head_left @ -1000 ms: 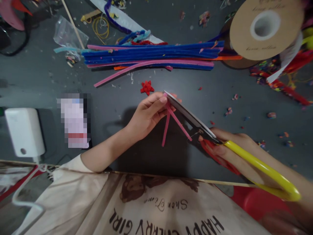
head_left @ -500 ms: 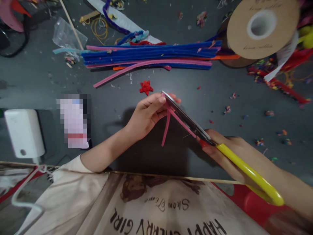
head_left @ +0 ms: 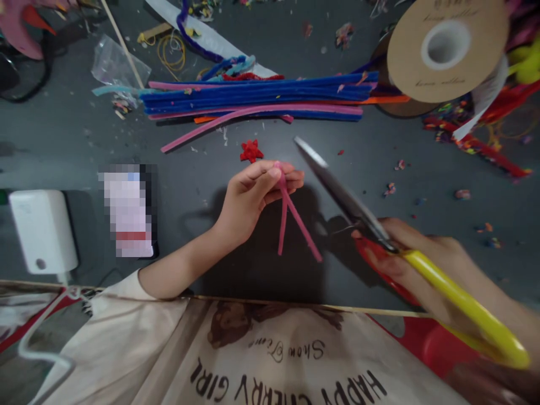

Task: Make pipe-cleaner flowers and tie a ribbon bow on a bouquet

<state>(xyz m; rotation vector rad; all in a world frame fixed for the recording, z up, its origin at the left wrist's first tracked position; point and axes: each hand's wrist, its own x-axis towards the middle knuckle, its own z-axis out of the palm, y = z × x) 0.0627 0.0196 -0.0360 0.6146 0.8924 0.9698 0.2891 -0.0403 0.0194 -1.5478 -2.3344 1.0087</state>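
Observation:
Between the thumb and fingers of my left hand [head_left: 253, 194] is a pink pipe cleaner [head_left: 295, 216], bent at the pinch so that two ends hang down apart. My right hand [head_left: 417, 259] grips a pair of scissors [head_left: 350, 199] with a yellow handle and a red part beneath. The blades point up and left, apart from the pipe cleaner, and look closed or nearly so. Just beyond my left fingers lies a small red star shape [head_left: 252, 151] on the dark table.
A bundle of blue and pink pipe cleaners [head_left: 253, 93] lies across the back. At the far right stands a cardboard ribbon spool [head_left: 405, 62]. A phone [head_left: 129, 211] and a white power bank [head_left: 42, 233] with a cable are at left. Colourful scraps [head_left: 390, 188] dot the right side.
The scissors in my right hand have moved right and down, away from the pink pipe cleaner. One pipe cleaner end now hangs lower. My left hand has shifted slightly left.

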